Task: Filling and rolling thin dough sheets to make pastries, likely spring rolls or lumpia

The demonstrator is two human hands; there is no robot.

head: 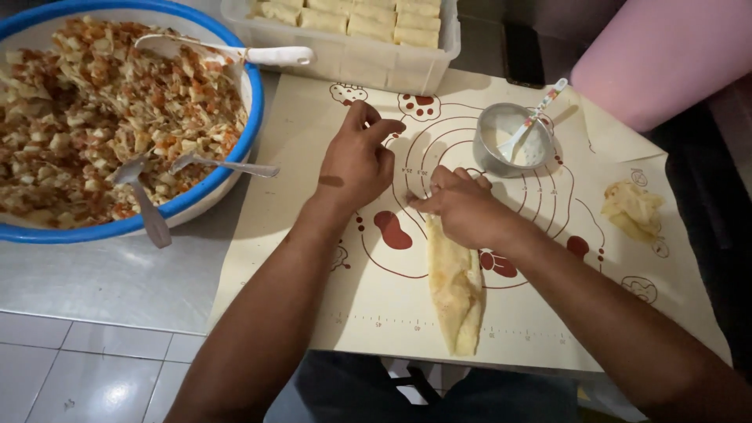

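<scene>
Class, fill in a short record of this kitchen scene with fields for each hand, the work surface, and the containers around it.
left hand: left hand rests on the mat beside the wrapper's top end, fingers bent
right hand: right hand presses the top end of the folded wrapper
surface: baking mat with printed circles, on a metal counter
bowl: blue-rimmed bowl of chopped filling, with spoons in it
small cup: metal cup with a spoon
tub: plastic tub of finished rolls
spare: crumpled wrapper piece at the mat's right edge

Blue-rimmed bowl (249, 117) of filling, steel cup (493, 129), tub (345, 55) of rolls.
</scene>
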